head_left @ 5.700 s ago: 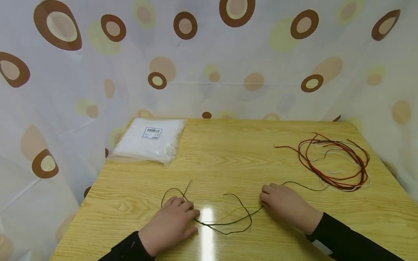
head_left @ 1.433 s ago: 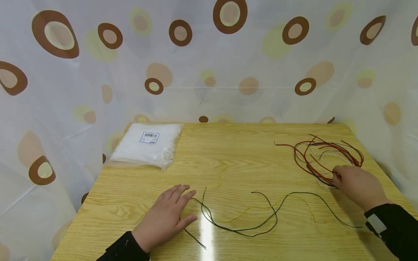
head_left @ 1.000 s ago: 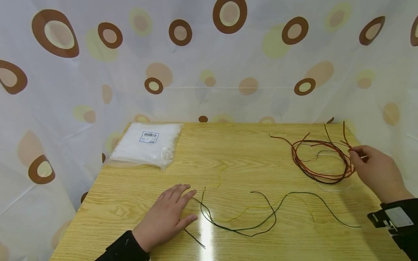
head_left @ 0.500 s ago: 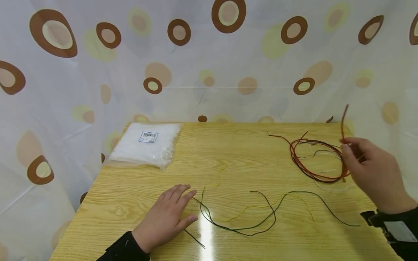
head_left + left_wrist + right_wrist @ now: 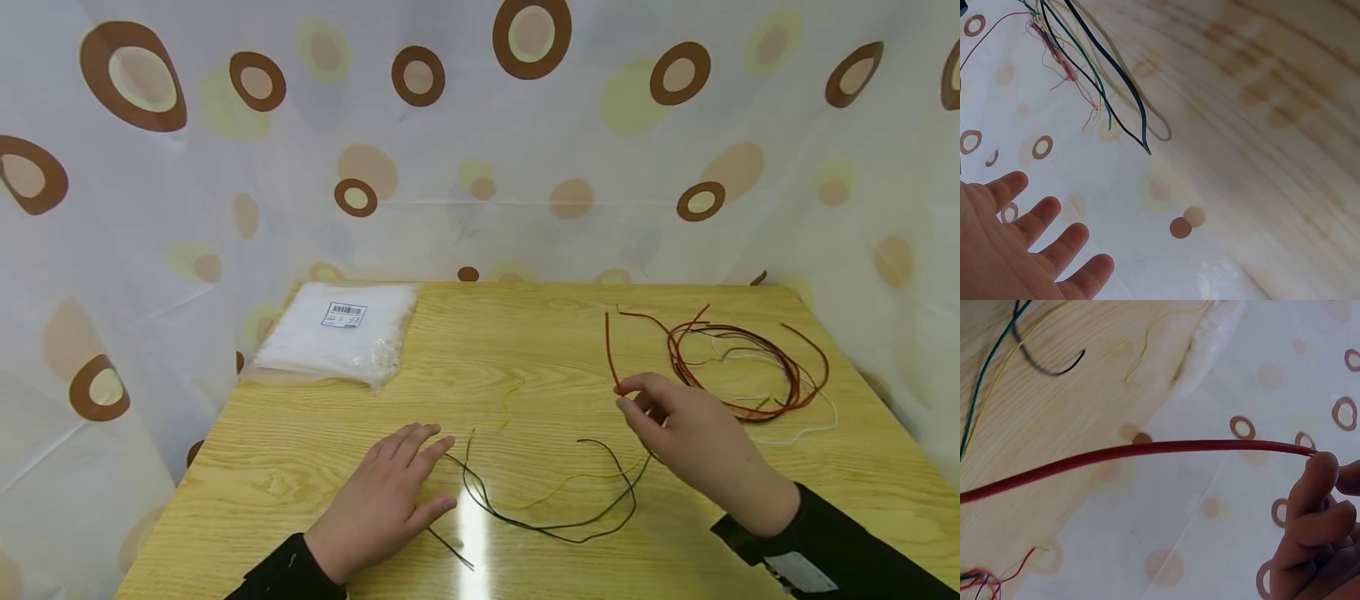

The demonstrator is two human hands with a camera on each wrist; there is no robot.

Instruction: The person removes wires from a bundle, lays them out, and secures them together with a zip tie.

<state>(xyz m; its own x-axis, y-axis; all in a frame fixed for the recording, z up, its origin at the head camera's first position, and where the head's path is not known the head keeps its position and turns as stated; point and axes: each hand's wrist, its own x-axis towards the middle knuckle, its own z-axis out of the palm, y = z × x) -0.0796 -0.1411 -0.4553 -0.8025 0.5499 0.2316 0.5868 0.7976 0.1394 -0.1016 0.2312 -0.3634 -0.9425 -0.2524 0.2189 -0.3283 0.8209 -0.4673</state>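
Note:
My right hand (image 5: 701,446) is raised over the right middle of the table and pinches a red wire (image 5: 609,350) between thumb and fingertips. In the right wrist view the red wire (image 5: 1166,447) runs across from the fingertips; its far end is out of frame. My left hand (image 5: 382,504) lies spread, palm down, across dark green wires (image 5: 540,529), hiding part of them. In the left wrist view the fingers (image 5: 1066,247) are apart and hold nothing. A thin yellow wire (image 5: 588,476) runs among the dark ones, partly behind my right hand.
A loose coil of red, black and white wires (image 5: 827,367) lies at the table's right. At the back left sits a clear bag of white material (image 5: 315,342) with a barcode label (image 5: 344,315). A patterned curtain (image 5: 465,150) surrounds the wooden table (image 5: 480,333).
My right hand has lifted a red wire from the coil and moved left with it, nearer the dark wires. Earlier it let go of those wires. My left hand has spread its fingers.

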